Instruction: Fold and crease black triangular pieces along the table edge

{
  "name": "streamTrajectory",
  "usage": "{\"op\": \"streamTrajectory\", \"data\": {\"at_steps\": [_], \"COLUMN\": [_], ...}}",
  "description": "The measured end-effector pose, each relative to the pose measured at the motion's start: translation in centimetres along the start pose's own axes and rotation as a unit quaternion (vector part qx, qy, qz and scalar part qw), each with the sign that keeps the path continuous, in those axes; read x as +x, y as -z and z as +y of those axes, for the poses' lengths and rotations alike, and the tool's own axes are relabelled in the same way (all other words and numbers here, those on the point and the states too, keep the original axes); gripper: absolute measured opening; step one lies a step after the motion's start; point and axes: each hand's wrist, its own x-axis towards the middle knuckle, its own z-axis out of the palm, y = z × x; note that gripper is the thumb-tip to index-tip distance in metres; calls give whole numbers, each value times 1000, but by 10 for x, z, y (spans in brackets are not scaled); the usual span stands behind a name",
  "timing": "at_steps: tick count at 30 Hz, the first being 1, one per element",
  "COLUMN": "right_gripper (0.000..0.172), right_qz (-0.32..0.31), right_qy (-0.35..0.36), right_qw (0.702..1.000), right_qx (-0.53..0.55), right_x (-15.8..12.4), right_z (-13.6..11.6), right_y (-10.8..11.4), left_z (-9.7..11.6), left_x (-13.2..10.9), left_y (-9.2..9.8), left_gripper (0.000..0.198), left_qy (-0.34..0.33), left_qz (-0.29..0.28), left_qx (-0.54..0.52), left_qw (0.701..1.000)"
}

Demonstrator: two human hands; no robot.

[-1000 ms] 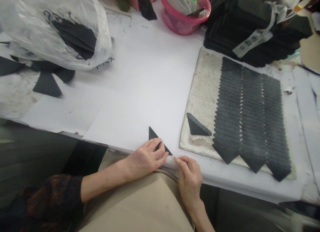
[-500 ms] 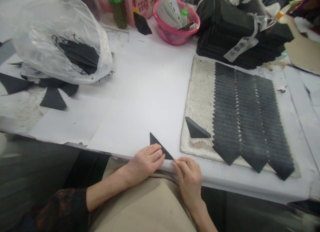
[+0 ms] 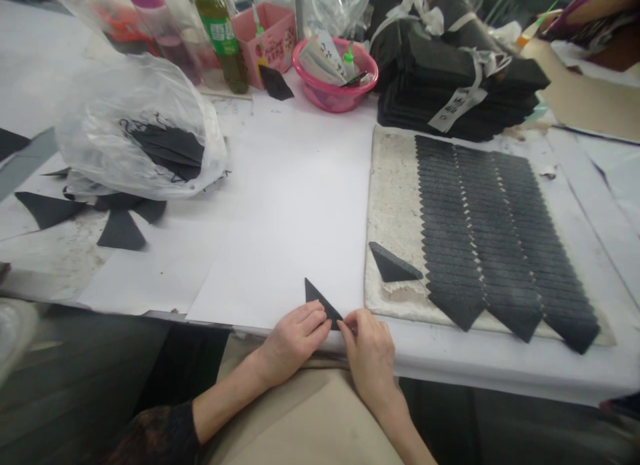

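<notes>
The person's left hand [image 3: 295,337] is lying flat and open at the near edge of the white surface [image 3: 290,198], its fingers pressing down on a black fabric triangle [image 3: 319,297]. The right hand [image 3: 369,350] is curling its fingers narrowly, the tips touching the triangle's right corner, though whether they are pinching it cannot be told. Just to the right, a worn grey board [image 3: 395,198] is carrying one loose triangle [image 3: 393,265] beside three overlapping rows of black triangles [image 3: 500,231].
</notes>
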Motion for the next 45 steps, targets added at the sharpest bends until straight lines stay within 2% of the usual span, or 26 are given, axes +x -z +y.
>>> {"op": "streamTrajectory", "data": {"at_steps": [7, 12, 14, 17, 20, 25, 29, 33, 36, 41, 45], "right_gripper": [17, 13, 12, 9, 9, 13, 14, 15, 15, 21, 29], "right_qz": [-12, -47, -56, -57, -63, -76, -89, -109, -137, -166, -159], "right_qy": [-2, -6, -3, 3, 34, 76, 49, -8, -77, -197, -257], "right_qw": [999, 996, 991, 988, 989, 990, 990, 981, 957, 866, 819], "right_qx": [29, 80, 120, 145, 132, 92, 100, 160, 245, 428, 488], "right_x": [2, 3, 3, 5, 8, 11, 9, 6, 8, 18, 23], "right_z": [-5, -5, -6, -7, -8, -11, -9, -1, 6, 17, 20], "right_y": [-6, -4, -2, -1, -1, 5, 14, 18, 18, 16, 14], "left_z": [0, -5, -10, -16, -18, -17, -19, -21, -22, -28, -31], "left_x": [-5, 0, 7, 18, 25, 26, 22, 19, 19, 17, 15], "left_y": [-4, 7, 13, 22, 30, 42, 50, 55, 56, 56, 55], "left_gripper": [14, 24, 27, 11, 20, 19, 16, 13, 12, 19, 25], "left_qy": [-1, 19, 36, 56, 60, 70, 137, 182, 216, 299, 337], "left_qz": [24, 42, 15, -39, -77, -121, -161, -175, -185, -190, -173], "left_qx": [-23, 28, 57, 42, -12, -79, -132, -175, -207, -282, -331], "left_qw": [999, 999, 998, 997, 995, 987, 968, 952, 936, 891, 865]}}
